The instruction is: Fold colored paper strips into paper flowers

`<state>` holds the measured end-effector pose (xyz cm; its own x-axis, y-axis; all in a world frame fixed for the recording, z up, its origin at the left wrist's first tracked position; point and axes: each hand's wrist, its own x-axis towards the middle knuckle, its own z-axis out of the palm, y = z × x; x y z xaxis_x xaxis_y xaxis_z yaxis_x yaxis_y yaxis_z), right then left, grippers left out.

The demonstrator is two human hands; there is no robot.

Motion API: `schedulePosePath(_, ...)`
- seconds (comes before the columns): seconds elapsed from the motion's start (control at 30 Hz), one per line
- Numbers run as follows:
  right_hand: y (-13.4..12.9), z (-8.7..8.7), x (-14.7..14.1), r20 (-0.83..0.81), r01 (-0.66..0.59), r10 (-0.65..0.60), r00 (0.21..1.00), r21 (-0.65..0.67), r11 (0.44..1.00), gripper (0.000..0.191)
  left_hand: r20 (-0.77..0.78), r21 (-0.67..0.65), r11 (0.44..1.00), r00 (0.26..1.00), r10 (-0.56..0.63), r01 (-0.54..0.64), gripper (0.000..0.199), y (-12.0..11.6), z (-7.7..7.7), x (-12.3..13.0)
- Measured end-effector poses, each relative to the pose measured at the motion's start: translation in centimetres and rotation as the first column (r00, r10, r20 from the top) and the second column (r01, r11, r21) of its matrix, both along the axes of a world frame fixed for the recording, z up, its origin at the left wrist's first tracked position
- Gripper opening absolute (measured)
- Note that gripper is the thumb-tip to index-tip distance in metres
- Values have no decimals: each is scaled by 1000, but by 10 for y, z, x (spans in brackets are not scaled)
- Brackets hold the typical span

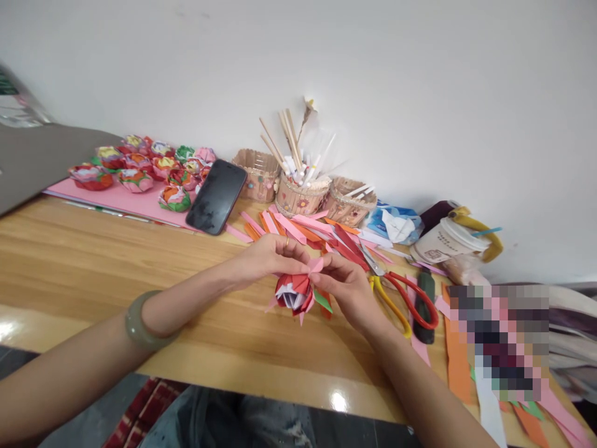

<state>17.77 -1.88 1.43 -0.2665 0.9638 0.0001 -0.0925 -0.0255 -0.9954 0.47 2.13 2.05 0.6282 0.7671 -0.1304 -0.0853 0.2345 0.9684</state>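
Observation:
Between my two hands, above the wooden table, is a folded paper flower [295, 294] with red outer petals, a white and purple middle, and pink and green points sticking out. My left hand [275, 256] is closed, its fingertips pinching the flower's upper edge. From the other side my right hand [347, 283] pinches a pink paper petal [316, 266] at the top of the flower with thumb and forefinger. Just right of that hand lie scissors [396, 289] with one red and one yellow handle. Strips of pink, orange and red paper [298, 227] lie behind the hands.
Several finished paper flowers [135, 180] stand on pink sheets [116, 202] at the left, beside a black phone [217, 196]. Decorated baskets [302, 196] with sticks and pens line the wall. A lidded cup [448, 241], a dark green tool [424, 311] and paper strips [459, 361] are at the right.

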Motion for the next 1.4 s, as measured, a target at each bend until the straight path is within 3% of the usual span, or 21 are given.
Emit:
schedulePosePath(0.2, -4, 2, -2, 15, 35, -36, 999, 43, 998, 15, 23, -75, 997, 1000, -14, 16, 14, -1, 1, -1)
schedulePosePath(0.4, -5, 3, -4, 146, 72, -95, 985, 158, 985, 13, 39, 20, 999, 998, 47, -48, 16, 0, -1, 2)
schedulePosePath(0.5, -6, 1, -4, 285, 86, -185, 940, 327, 941, 9, 9, 91, 990, 994, 105, -106, 16, 0, -2, 4)
schedulePosePath(0.6, -7, -3, -4, 420, 52, -330, 845, 550, 834, 5, -78, 235, 957, 978, 193, -170, 12, -4, -4, 6)
schedulePosePath(0.7, -7, -5, -2, 485, -27, -460, 744, 710, 704, 7, -117, 504, 840, 948, 295, -199, 6, -8, -8, 5)
schedulePosePath(0.73, -7, -5, -1, 489, -29, -475, 732, 718, 695, 8, -96, 600, 775, 944, 315, -198, 7, -9, -10, 4)
schedulePosePath(0.8, -7, -4, 0, 507, -17, -458, 730, 684, 729, 9, -40, 742, 644, 947, 318, -185, 11, -10, -13, 3)
schedulePosePath(0.87, -6, -2, 2, 530, -35, -450, 719, 674, 738, 9, -4, 795, 578, 952, 307, -183, 13, -10, -14, 2)
schedulePosePath(0.9, -6, -2, 3, 540, -65, -464, 702, 697, 714, 9, 0, 781, 594, 951, 308, -192, 12, -10, -13, 1)
schedulePosePath(0.97, -6, -2, 5, 530, -126, -537, 656, 779, 614, 10, -20, 668, 716, 957, 290, -203, 5, -9, -11, 1)
schedulePosePath(1.03, -7, -2, 7, 479, -162, -619, 622, 853, 497, 10, -50, 468, 866, 973, 225, -176, 19, -7, -8, 2)
schedulePosePath(1.1, -7, -4, 10, 428, -179, -663, 614, 894, 411, 13, -75, 320, 941, 987, 141, -110, 35, -6, -8, 2)
schedulePosePath(1.17, -8, -5, 12, 401, -202, -666, 629, 912, 358, 16, -99, 228, 973, 995, -3, 26, 39, -6, -9, 3)
schedulePosePath(1.27, -7, -8, 13, 393, -234, -621, 678, 917, 325, 25, -69, 127, 970, 978, -199, 207, 36, -8, -12, 5)
schedulePosePath(1.33, -5, -8, 13, 377, -222, -613, 695, 922, 316, 27, -44, 115, 975, 981, -187, 191, 36, -10, -13, 6)
schedulePosePath(1.4, -5, -5, 10, 344, -136, -654, 674, 928, 348, 22, -58, 179, 979, 994, -91, 100, 36, -11, -13, 7)
